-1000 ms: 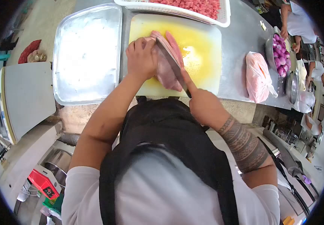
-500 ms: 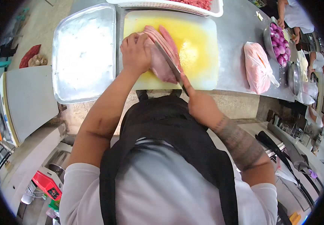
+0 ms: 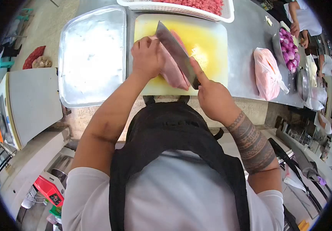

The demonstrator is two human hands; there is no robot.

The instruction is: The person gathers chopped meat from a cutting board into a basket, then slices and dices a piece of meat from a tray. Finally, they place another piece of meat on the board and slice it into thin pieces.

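On a yellow-stained white cutting board lies a piece of pale pink meat. My left hand presses down on the meat's upper left side, its fingers bent over it. My right hand grips the handle of a large knife, the index finger stretched along the blade. The blade lies tilted over the meat's right side, its tip pointing up and left. Beyond the blade, part of a cut slice shows.
A metal tray is left of the board. A white basket of diced red meat stands behind. To the right are a plastic bag, a bowl of purple onions and a co-worker's hands.
The knife has turned from edge-on to showing its broad side, with its tip higher. The view has shifted slightly, so the board appears lower and further right.
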